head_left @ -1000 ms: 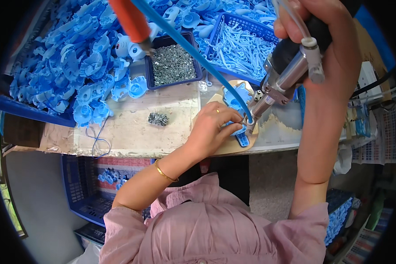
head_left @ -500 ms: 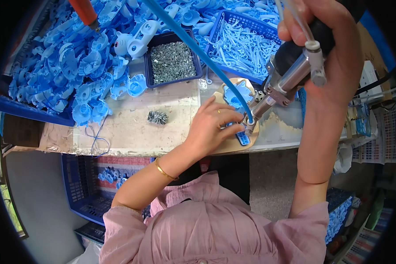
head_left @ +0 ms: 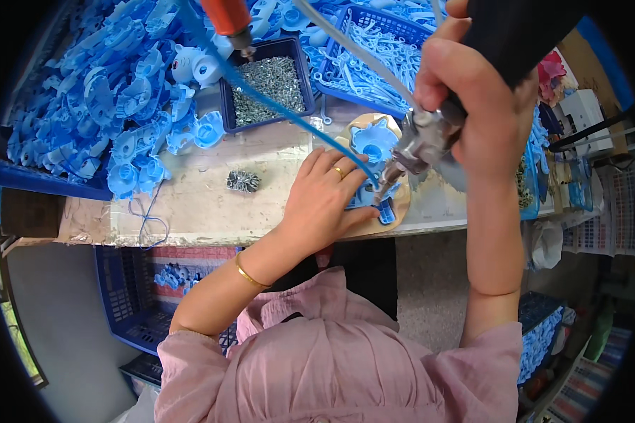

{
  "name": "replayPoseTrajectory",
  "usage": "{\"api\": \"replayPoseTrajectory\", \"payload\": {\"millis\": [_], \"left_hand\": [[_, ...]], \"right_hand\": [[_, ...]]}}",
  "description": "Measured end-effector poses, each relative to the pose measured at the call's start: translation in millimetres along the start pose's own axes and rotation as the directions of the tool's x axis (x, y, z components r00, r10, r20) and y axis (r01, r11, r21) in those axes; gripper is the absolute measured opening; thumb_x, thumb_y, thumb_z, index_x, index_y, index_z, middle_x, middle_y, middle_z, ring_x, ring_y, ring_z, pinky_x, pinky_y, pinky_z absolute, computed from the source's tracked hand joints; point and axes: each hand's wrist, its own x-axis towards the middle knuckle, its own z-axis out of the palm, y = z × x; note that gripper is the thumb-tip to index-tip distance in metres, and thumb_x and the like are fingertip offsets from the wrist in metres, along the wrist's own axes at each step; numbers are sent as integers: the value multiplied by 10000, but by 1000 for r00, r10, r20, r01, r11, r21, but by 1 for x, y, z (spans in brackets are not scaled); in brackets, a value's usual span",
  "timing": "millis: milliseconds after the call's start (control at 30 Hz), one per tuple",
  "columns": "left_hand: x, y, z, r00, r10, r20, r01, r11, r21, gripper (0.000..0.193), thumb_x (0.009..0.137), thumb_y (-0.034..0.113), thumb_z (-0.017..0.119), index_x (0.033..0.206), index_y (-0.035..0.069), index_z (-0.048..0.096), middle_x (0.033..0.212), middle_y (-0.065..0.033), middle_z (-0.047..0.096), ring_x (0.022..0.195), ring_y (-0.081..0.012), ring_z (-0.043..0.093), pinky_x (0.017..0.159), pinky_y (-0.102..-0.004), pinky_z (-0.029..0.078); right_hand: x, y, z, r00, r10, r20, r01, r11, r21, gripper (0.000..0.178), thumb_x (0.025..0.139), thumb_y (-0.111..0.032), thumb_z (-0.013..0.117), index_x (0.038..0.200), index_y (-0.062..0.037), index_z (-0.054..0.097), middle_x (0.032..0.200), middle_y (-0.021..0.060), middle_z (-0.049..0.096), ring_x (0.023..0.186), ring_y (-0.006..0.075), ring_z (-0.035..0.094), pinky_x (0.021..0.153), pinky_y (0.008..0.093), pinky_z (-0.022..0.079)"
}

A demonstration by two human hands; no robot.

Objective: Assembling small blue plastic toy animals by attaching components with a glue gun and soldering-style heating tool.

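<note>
Person wears a loose, dusty-pink woven top with short sleeves rolled or hemmed above the elbows; both forearms bare. Left wrist carries a thin gold bangle (head_left: 249,273); left hand (head_left: 324,201) bears a narrow gold ring (head_left: 339,170) on one finger. Right hand (head_left: 483,106) shows no ring or band on the parts in view.

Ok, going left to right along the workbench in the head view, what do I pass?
Heap of blue parts → clump of screws → left hand → blue part on the round board → right hand holding the power screwdriver.
</note>
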Motion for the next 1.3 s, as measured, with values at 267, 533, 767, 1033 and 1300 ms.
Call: {"api": "replayPoseTrajectory", "payload": {"millis": [267,533,767,1033,1300], "left_hand": [[-1,7,4,998,50,-27,-47,995,93,404,781,346,767,1058,78,646,1288,-75,609,1278,-279,500,1149,-488,321],[-12,19,-48,998,24,-53,-35,977,-209,203,807,106,734,974,39,639,1103,-114,635,1018,-320,580,895,-439,457],[-78,20,-187,988,-13,156,74,918,-390,158,712,102,746,820,5,685,800,-122,653,751,-287,613,689,-358,465],[-141,28,-222,695,-664,276,621,748,234,487,730,230,798,1141,4,667,1007,-164,698,926,-333,666,842,-393,521],[-50,19,-166,860,-129,493,258,944,-203,414,790,103,743,1178,-5,647,1067,-172,692,974,-308,662,848,-371,508]], "right_hand": [[28,-28,-2,990,-117,-77,104,981,-162,296,857,-141,712,1076,12,586,696,32,614,534,81,560,506,216,442],[127,-31,-90,974,-71,213,117,970,-211,615,950,-523,637,1299,-22,558,940,55,677,804,82,635,724,231,485],[82,106,-315,975,158,-158,-196,265,-944,251,870,-294,718,951,-57,723,830,77,713,788,207,691,722,363,543],[54,177,-285,976,-9,-219,-218,-144,-965,379,792,-412,740,840,-40,689,806,144,696,797,337,670,737,446,534],[49,65,-289,867,489,-95,-359,480,-800,171,841,-209,676,868,-42,654,874,27,678,784,101,621,687,271,495]]}}
